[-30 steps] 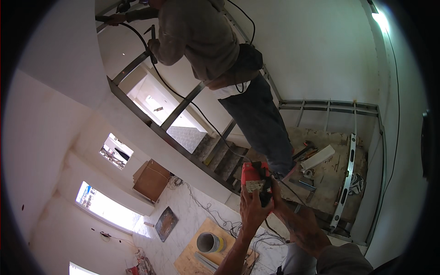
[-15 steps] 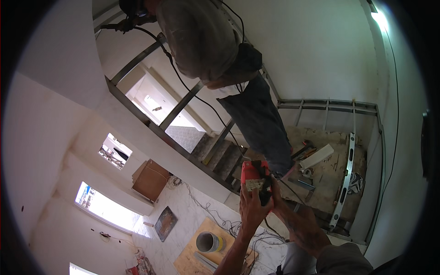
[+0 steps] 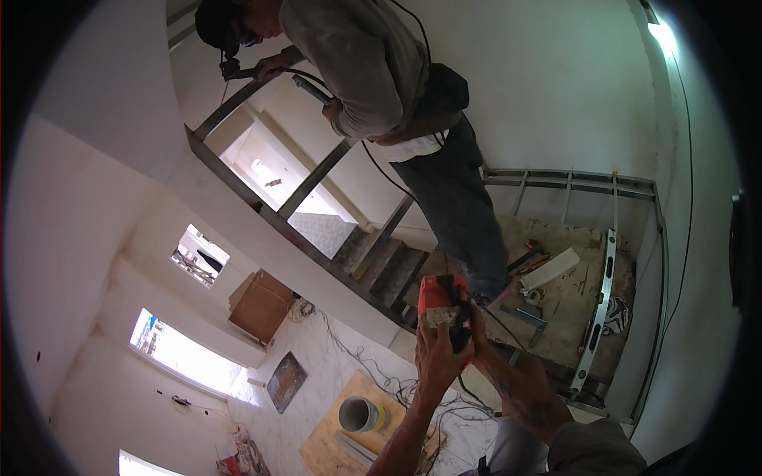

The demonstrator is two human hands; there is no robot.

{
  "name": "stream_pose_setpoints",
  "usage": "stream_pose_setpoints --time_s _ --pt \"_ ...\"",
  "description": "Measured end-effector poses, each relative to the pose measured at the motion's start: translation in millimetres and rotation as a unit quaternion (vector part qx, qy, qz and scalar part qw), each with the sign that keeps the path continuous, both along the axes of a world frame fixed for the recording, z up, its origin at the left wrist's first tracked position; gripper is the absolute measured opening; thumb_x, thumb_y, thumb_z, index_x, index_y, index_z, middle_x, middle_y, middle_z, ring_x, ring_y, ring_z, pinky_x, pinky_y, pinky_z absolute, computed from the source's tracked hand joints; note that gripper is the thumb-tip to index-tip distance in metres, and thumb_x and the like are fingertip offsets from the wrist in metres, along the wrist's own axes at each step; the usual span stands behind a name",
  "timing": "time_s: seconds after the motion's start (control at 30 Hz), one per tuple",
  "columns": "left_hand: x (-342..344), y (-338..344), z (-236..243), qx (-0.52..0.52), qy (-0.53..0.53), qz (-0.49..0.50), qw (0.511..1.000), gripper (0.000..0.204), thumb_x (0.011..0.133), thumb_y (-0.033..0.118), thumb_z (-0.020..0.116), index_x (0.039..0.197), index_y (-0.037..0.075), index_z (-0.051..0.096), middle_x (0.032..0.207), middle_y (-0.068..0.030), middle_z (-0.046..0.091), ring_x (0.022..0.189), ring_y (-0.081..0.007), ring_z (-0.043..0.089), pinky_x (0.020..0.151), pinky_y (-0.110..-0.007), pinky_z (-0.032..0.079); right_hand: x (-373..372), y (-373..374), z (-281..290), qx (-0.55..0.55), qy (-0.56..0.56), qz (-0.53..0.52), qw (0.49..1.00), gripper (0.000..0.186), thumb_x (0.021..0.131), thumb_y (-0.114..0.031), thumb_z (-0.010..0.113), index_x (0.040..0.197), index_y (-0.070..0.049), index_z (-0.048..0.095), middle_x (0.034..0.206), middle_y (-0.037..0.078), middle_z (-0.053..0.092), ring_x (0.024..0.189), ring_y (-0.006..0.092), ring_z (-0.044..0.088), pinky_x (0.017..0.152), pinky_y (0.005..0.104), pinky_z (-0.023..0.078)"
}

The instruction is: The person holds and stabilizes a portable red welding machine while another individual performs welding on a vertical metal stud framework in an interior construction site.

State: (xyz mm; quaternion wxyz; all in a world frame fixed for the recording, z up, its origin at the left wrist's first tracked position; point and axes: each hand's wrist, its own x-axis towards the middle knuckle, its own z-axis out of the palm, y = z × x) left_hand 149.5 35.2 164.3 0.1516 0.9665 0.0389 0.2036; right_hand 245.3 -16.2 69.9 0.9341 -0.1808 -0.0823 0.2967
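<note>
Both my hands hold a red and black box-shaped thing (image 3: 440, 295) with a pale worn patch on its near face; its exact kind is not clear. My left hand (image 3: 438, 361) grips it from the near left side, fingers spread up over the patch. My right hand (image 3: 484, 349) closes round its right side, fingers partly hidden. Dark cables pass close by the box; whether they join it I cannot tell. Beyond it stands a co-worker (image 3: 357, 71) in a grey top and dark trousers. The co-worker holds a dark cabled tool (image 3: 240, 73) and a dark rod-like tool (image 3: 311, 89).
A metal frame (image 3: 317, 178) runs along the opening above dark steps (image 3: 389, 266). A spirit level (image 3: 601, 313), a white strip (image 3: 550, 270) and hand tools lie on the rough platform. Lower down are a bucket (image 3: 359, 414) on a wooden board (image 3: 325, 448) and tangled cables (image 3: 397, 389).
The co-worker has leaned and shifted slightly right; the rod-like tool now shows in one hand. The cabled tool has moved lower. My hands and the red box stay nearly still.
</note>
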Motion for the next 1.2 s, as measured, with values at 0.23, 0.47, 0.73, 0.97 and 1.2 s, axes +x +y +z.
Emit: stream_pose_setpoints --time_s 0.23,0.47,0.73,0.97,1.2 --pt "-2 8 -5 0.009 -0.009 0.004 1.000 0.060 0.074 0.036 0.076 0.118 0.001 0.055 0.144 -0.0360 0.030 0.128 -0.0521 0.041 0.100 -0.054 0.043 -9 1 14 0.052 -0.023 0.020 0.998 0.080 0.095 -0.067 0.027 0.141 -0.004 0.046 0.127 0.018 0.061 0.109 0.0319 0.066 0.097 0.0439 0.054" --pt "0 5 -4 0.002 -0.010 -0.004 1.000 0.059 0.073 0.035 0.077 0.116 0.001 0.055 0.144 -0.0366 0.030 0.128 -0.0522 0.040 0.100 -0.054 0.043 -6 -2 3 0.039 -0.010 0.015 0.999 0.077 0.097 -0.066 0.028 0.139 -0.005 0.048 0.127 0.017 0.062 0.109 0.0304 0.066 0.098 0.0430 0.053" --pt "-2 8 -6 0.007 -0.020 0.000 1.000 0.059 0.073 0.034 0.078 0.114 -0.001 0.054 0.143 -0.0370 0.031 0.128 -0.0521 0.041 0.100 -0.054 0.043 5 12 -23 0.032 0.006 0.006 0.999 0.075 0.097 -0.065 0.031 0.133 -0.002 0.052 0.121 0.016 0.065 0.106 0.0290 0.067 0.097 0.0419 0.053" --pt "-3 12 -11 -0.001 -0.012 0.006 1.000 0.060 0.074 0.036 0.076 0.116 -0.001 0.055 0.144 -0.0370 0.031 0.128 -0.0520 0.040 0.100 -0.054 0.042 6 21 -32 0.086 0.033 0.030 0.995 0.075 0.097 -0.064 0.031 0.133 -0.003 0.052 0.121 0.016 0.065 0.106 0.0288 0.067 0.097 0.0417 0.053" --pt "-9 11 -11 -0.022 -0.001 0.020 1.000 0.059 0.073 0.036 0.076 0.115 0.000 0.056 0.143 -0.0376 0.030 0.128 -0.0521 0.041 0.102 -0.054 0.041 -4 11 -17 0.050 0.032 0.031 0.998 0.072 0.098 -0.061 0.030 0.136 -0.003 0.050 0.124 0.016 0.063 0.109 0.0288 0.065 0.099 0.0416 0.052"
